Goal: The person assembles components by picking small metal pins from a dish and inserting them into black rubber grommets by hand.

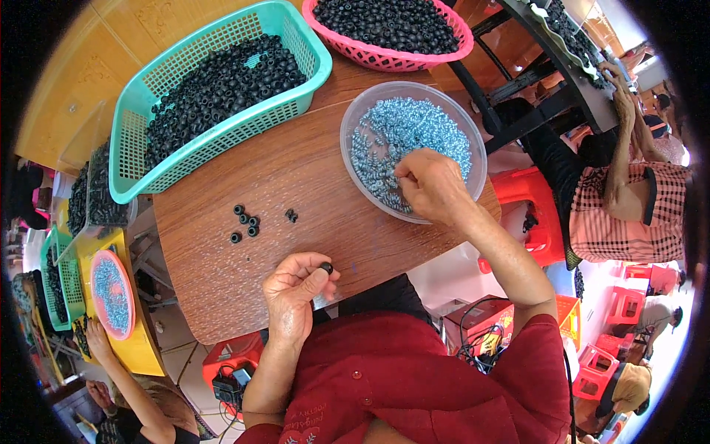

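My left hand (294,290) is closed near the table's front edge, pinching a small round black plastic piece (326,267) between thumb and fingertips. My right hand (433,185) reaches into a clear round plastic tub (346,148) at the table's right. Its fingers are pinched together among small shiny blue-silver pieces (414,122) that look like tiny springs; whatever they hold is hidden. Several round black pieces (253,231), some showing a hole, lie loose on the table left of centre. A little cluster of smaller black bits (291,215) lies to their right.
Behind the brown table (222,288) stand a turquoise basket (214,137) and a pink basket (384,58), both with black pieces. A clear bin (111,211) is at the left. Other people work at a yellow table (140,333) and a dark table (547,59). Red stools (529,200) stand nearby.
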`<state>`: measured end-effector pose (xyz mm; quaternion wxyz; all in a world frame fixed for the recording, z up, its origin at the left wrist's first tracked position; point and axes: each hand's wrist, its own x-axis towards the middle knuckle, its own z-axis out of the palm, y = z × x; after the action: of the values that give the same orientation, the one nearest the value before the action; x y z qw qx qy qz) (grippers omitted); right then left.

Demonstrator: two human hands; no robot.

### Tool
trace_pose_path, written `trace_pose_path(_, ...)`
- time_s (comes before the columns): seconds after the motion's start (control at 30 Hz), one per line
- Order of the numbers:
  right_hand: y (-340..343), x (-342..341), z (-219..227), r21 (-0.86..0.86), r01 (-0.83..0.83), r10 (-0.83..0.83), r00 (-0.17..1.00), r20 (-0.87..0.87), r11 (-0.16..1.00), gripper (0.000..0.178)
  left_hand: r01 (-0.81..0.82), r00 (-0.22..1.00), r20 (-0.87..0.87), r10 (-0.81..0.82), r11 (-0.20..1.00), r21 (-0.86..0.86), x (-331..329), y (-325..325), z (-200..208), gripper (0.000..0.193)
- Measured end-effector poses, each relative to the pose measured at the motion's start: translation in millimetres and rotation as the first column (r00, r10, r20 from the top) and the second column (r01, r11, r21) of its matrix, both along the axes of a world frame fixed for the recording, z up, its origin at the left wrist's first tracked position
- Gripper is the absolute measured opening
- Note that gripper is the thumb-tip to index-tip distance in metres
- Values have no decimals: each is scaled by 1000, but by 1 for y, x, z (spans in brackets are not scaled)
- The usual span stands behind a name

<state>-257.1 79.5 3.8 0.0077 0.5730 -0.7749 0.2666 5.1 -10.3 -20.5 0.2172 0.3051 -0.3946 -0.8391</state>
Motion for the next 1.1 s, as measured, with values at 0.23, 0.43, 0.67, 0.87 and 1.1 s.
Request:
trace_pose_path(0.23,8,30,34,132,15,-95,778,622,991,13,-17,1000,19,16,999,38,-3,0,5,18)
trace_pose_path(0.43,1,74,49,68,-195,81,666,742,978,11,-42,998,-52,39,998,-45,-13,3,13,20)
trace_pose_path(0.67,-7,90,43,76,-258,121,669,733,963,11,-94,994,-70,82,977,-191,-4,7,14,23)
trace_pose_path(0.87,-11,93,37,97,-279,109,639,761,955,13,-130,991,-41,124,914,-383,0,11,6,22)
trace_pose_path(1.1,-17,95,34,125,-276,45,535,844,953,16,-97,994,-65,84,966,-240,4,9,8,23)
